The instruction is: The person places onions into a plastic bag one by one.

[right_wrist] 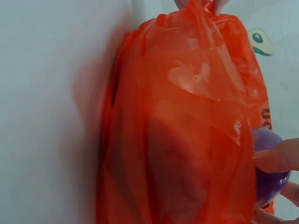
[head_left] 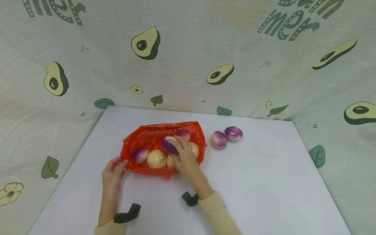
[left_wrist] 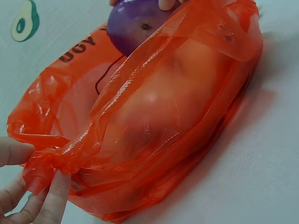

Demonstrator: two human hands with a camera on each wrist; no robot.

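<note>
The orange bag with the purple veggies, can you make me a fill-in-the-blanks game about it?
1. The right hand holds a ____ turnip over the orange bag.
2. The left hand pinches the bag's ____ edge.
3. ____ turnips lie on the table outside the bag.
4. The cloth wall behind shows pictures of ____.

Missing words: purple; left; Two; avocados

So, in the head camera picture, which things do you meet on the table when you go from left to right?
Left hand → orange plastic bag → right hand holding a purple turnip → first loose turnip → second loose turnip.
</note>
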